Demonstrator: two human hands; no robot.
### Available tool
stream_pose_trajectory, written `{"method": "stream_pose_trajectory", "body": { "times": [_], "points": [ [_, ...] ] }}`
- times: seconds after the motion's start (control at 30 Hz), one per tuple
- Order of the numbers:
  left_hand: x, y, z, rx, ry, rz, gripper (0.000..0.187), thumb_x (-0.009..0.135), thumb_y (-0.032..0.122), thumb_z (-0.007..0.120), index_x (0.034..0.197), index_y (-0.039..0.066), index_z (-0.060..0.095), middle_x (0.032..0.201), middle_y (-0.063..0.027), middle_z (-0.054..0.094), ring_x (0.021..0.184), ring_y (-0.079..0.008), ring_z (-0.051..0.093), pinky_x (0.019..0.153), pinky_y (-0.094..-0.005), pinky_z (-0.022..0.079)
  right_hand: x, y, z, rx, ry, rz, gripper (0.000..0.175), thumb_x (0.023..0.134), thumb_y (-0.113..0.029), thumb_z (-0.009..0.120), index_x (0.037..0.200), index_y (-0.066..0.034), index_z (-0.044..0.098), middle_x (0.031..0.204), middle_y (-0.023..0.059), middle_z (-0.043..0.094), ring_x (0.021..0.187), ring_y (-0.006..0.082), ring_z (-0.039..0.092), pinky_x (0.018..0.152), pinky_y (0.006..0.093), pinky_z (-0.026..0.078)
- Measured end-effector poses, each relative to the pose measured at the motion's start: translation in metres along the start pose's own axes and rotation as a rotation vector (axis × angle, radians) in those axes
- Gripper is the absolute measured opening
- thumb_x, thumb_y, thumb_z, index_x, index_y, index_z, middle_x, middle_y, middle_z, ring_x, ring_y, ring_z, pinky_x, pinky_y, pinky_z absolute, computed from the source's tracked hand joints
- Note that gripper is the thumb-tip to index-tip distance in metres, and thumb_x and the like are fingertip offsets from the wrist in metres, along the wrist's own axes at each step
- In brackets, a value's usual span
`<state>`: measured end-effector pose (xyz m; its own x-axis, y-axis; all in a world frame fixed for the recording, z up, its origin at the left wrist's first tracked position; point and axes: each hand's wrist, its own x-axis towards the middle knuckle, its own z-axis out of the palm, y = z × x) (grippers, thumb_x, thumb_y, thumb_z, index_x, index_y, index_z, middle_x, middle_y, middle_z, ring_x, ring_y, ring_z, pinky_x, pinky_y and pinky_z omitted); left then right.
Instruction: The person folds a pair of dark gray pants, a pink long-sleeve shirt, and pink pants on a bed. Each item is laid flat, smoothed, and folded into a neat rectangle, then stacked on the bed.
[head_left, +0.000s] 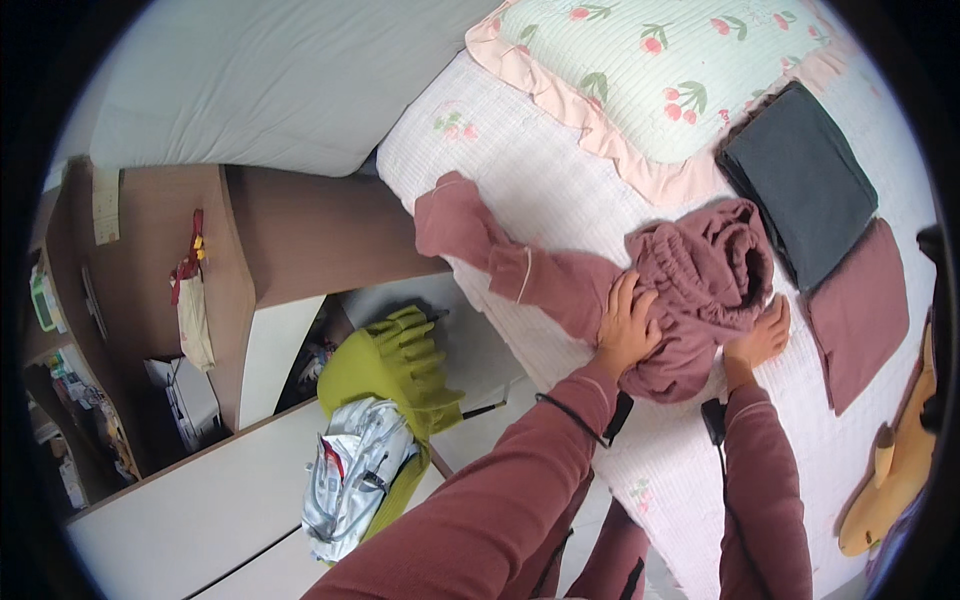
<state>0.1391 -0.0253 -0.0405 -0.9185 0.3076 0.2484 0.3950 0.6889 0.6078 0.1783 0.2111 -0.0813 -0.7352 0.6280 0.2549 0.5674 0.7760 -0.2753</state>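
Note:
Mauve fabric trousers (697, 277) with a gathered elastic waistband lie bunched on the bed, and one leg stretches out to the bed's left edge. My left hand (630, 319) rests on the bunched fabric with its fingers spread; whether it pinches any cloth is unclear. At the lower right of the bundle, my right hand (759, 334) has curled fingers beside the cloth, partly under its edge. Just right of the bundle lie a folded dark grey cloth (802, 180) and a folded mauve cloth (862, 311), their edges touching.
A floral pillow (645, 67) with a pink ruffle lies on the white quilted bedspread (540, 172). Left of the bed stand a green-covered chair (375, 360) bearing a silvery bag (360, 465), and a wooden shelf unit (300, 225). A tan plush toy (889, 480) lies at the right.

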Motion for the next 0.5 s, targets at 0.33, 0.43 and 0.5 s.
{"method": "stream_pose_trajectory", "body": {
  "times": [0.33,0.43,0.5],
  "points": [
    [-0.026,0.117,-0.152,-0.158,-0.162,0.133,0.023,0.073,0.013,0.070,0.090,0.011,0.055,0.105,-0.0122,0.055,0.105,-0.0313,0.054,0.090,-0.0455,0.037,-0.038,0.046,-0.157,1.064,-1.443,0.709,0.093,0.086,-0.054,0.065,0.157,-0.0239,0.015,0.149,0.0153,0.038,0.129,0.0339,0.047,0.101,0.0539,0.040],
    [-0.061,0.194,-0.237,-0.502,-0.187,-0.023,0.025,0.071,0.002,0.071,0.081,0.004,0.048,0.118,-0.0166,0.058,0.100,-0.0376,0.059,0.081,-0.0428,0.049,-0.059,0.005,-0.265,1.610,-1.435,0.909,0.079,0.091,-0.050,0.063,0.154,-0.0288,0.020,0.139,0.0101,0.047,0.119,0.0300,0.057,0.087,0.0507,0.055],
    [-0.076,0.238,-0.297,-0.725,-0.302,-0.154,0.027,0.071,-0.005,0.066,0.079,0.003,0.042,0.097,-0.0129,0.055,0.080,-0.0259,0.055,0.070,-0.0359,0.046,-0.063,-0.026,-0.338,1.447,-1.406,0.714,0.077,0.091,-0.042,0.064,0.153,-0.0257,0.021,0.143,0.0080,0.046,0.119,0.0283,0.057,0.091,0.0502,0.052]
  ]
}}
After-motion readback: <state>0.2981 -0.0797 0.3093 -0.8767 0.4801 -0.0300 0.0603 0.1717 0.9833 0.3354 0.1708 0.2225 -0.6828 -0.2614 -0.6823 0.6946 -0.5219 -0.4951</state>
